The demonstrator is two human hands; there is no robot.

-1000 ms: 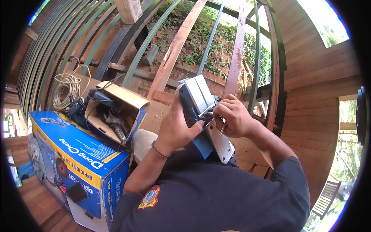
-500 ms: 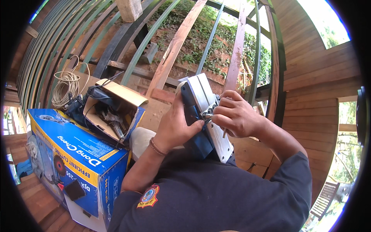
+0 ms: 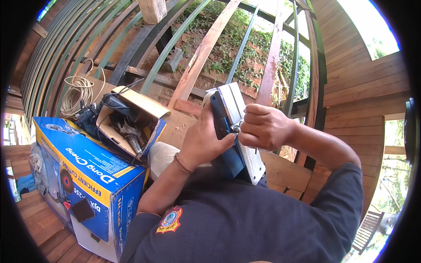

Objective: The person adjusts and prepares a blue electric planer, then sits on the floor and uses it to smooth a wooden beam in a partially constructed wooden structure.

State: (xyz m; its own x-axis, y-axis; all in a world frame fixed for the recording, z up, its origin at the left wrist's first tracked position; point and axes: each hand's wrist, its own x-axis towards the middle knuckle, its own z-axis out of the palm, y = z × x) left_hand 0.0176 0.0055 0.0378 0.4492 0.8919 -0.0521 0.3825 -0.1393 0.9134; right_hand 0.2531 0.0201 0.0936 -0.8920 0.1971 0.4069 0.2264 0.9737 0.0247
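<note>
Looking down through my head camera, I see my two bare hands at work in front of my chest. Between them is a blue power tool [image 3: 231, 164], slanted, its upper end leaning away from me. Its silver metal plates [image 3: 231, 98] face up and to the right, probably so the right hand can get at them. The lower end meets my dark shirt [image 3: 263, 206]; whether it rests on my lap, I cannot tell.

My left hand [image 3: 202, 136] is clamped on the tool's left side, seemingly to keep it steady. Its thumb lies near a round metal bolt [image 3: 237, 129], perhaps bracing that spot.

My right hand [image 3: 265, 128] is closed, fingers curled together beside the bolt. A thin metal rod [image 3: 256, 151] pokes out below the fist; its other end is hidden by the fingers. The bent elbow stands out to the side, which likely gives the wrist room.

To my left sits a large blue cardboard box [image 3: 90, 153]. Just behind it, an open box [image 3: 151, 109] holds dark, jumbled gear, its flap up, perhaps for easy reach. A coil of pale cable [image 3: 76, 96] lies beyond. Ahead, wooden beams [image 3: 199, 61] run over plants and bare earth.
</note>
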